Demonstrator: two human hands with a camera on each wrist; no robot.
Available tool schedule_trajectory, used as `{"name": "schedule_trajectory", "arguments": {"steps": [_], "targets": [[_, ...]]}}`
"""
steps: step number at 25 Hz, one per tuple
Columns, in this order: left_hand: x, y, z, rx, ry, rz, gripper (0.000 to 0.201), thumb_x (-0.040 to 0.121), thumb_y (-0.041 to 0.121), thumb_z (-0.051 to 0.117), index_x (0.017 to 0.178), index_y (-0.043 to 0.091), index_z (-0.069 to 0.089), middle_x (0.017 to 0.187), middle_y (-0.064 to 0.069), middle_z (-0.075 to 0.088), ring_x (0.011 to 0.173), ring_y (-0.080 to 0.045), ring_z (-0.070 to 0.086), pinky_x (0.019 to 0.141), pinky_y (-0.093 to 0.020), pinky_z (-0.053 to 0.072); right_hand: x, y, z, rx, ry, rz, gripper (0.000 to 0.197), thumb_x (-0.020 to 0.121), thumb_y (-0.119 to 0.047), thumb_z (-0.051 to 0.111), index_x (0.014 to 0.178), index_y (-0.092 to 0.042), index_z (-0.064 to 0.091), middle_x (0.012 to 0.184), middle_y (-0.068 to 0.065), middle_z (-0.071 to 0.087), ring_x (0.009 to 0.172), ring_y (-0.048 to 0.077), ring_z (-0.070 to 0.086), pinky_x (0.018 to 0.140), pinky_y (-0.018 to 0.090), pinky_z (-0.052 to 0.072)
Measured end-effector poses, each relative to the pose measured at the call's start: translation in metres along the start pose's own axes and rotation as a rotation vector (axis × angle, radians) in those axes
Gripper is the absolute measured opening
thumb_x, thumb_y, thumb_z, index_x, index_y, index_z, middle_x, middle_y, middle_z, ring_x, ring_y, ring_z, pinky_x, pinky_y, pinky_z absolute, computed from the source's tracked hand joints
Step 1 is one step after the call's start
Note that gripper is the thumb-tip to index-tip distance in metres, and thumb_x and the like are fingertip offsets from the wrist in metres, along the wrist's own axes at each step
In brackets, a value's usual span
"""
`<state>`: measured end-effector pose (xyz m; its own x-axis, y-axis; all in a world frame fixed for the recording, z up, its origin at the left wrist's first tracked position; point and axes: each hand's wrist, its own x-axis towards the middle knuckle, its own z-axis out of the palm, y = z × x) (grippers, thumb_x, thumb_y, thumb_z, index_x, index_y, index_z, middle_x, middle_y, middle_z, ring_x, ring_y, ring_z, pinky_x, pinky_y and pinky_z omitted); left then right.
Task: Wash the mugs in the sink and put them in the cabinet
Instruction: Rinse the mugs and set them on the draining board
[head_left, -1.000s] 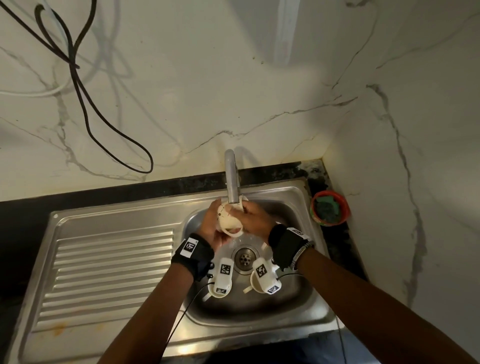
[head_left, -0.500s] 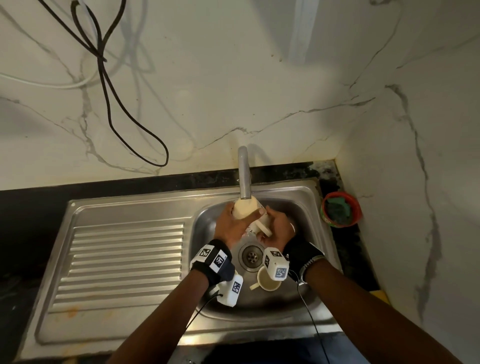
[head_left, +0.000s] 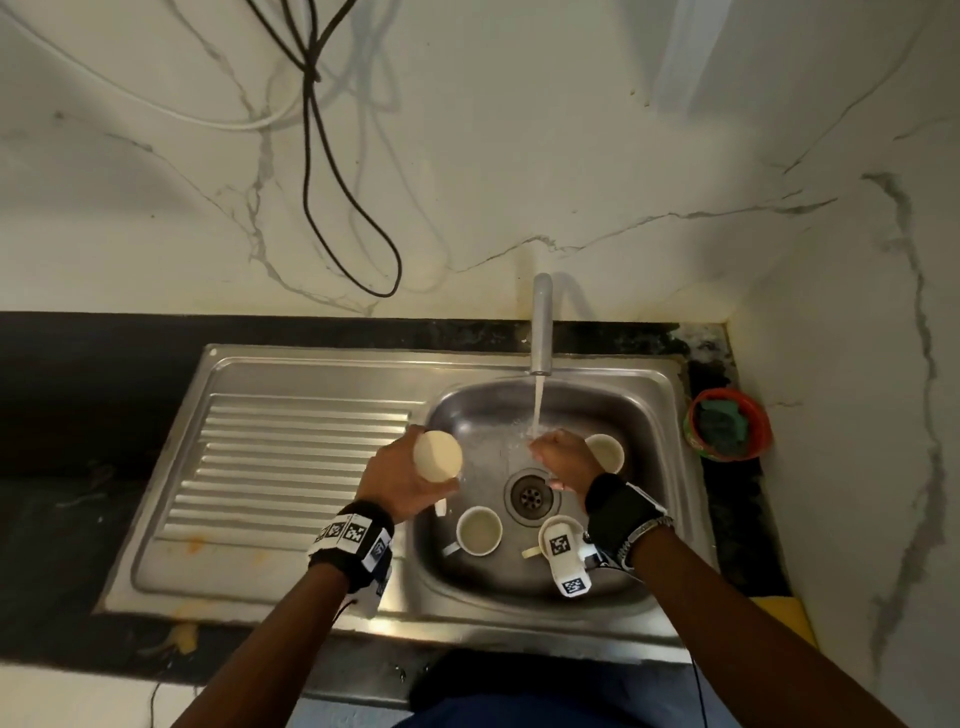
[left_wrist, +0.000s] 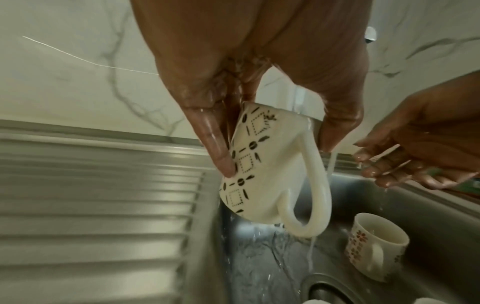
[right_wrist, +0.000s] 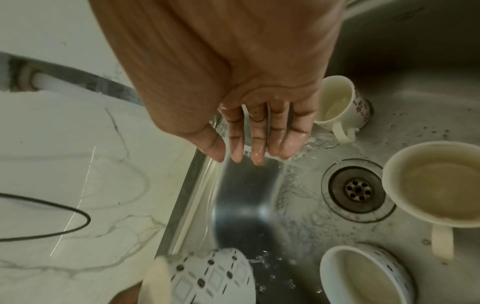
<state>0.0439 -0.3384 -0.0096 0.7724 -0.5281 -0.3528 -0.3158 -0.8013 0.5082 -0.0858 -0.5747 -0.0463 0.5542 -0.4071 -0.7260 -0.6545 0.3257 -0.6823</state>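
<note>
My left hand (head_left: 402, 480) grips a cream mug (head_left: 438, 457) with a dark square pattern, turned base up over the left edge of the sink basin (head_left: 644, 415). In the left wrist view the mug (left_wrist: 259, 164) drips water, handle hanging down, pinched between thumb and fingers. My right hand (head_left: 563, 460) holds nothing and sits under the running water, fingers (right_wrist: 257, 133) straight and wet. Three more mugs stand upright in the basin: one front left (head_left: 479, 531), one back right (head_left: 605, 452), one (head_left: 550, 525) partly hidden by my right wrist camera.
The tap (head_left: 540, 322) runs into the basin near the drain (head_left: 530, 496). A ribbed steel drainboard (head_left: 291, 467) lies to the left. An orange bowl with a green scrubber (head_left: 727, 423) sits in the right corner. Cables (head_left: 332, 171) hang on the marble wall.
Both hands held the mug under the tap before. Now my left hand has carried it, upside down, left toward the drainboard, and my right hand has let go and stays under the water.
</note>
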Motion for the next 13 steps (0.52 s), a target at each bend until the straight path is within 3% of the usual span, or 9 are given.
{"name": "schedule_trajectory", "arguments": {"steps": [2,4,10,13], "targets": [[-0.013,-0.026,-0.014,-0.028,0.061,-0.096,0.084,0.059,0.057,0.091,0.127,0.027,0.052,0.106,0.003,0.070,0.094,-0.024,0.067,0.082,-0.037,0.057,-0.004,0.003,0.011,0.017,-0.032,-0.003,0.012,0.098,-0.024,0.069,0.094,-0.015,0.063,0.088,0.002,0.064,0.078,0.013,0.059,0.057,0.027,0.044],[-0.023,-0.055,-0.033,-0.054,0.101,-0.181,0.081,0.061,0.049,0.094,0.126,0.025,0.052,0.104,0.002,0.067,0.092,-0.023,0.064,0.080,-0.035,0.054,-0.008,0.005,0.021,0.013,-0.048,-0.003,0.012,0.099,-0.022,0.069,0.094,-0.014,0.062,0.083,0.001,0.064,0.072,0.009,0.058,0.055,0.026,0.042],[-0.040,-0.156,-0.100,0.028,-0.001,-0.252,0.078,0.062,0.032,0.097,0.124,0.029,0.050,0.111,-0.001,0.064,0.101,-0.027,0.063,0.079,-0.036,0.050,-0.008,0.016,0.036,-0.006,-0.022,0.066,0.011,0.097,-0.023,0.072,0.093,-0.015,0.065,0.093,0.007,0.068,0.082,0.018,0.062,0.069,0.030,0.047],[-0.043,-0.180,-0.113,0.063,-0.042,-0.260,0.078,0.062,0.026,0.096,0.124,0.025,0.050,0.112,-0.002,0.063,0.103,-0.028,0.062,0.078,-0.035,0.048,-0.010,0.020,0.040,0.005,-0.028,0.101,0.017,0.088,-0.025,0.077,0.091,-0.015,0.064,0.087,0.007,0.067,0.078,0.020,0.060,0.066,0.029,0.045]]}}
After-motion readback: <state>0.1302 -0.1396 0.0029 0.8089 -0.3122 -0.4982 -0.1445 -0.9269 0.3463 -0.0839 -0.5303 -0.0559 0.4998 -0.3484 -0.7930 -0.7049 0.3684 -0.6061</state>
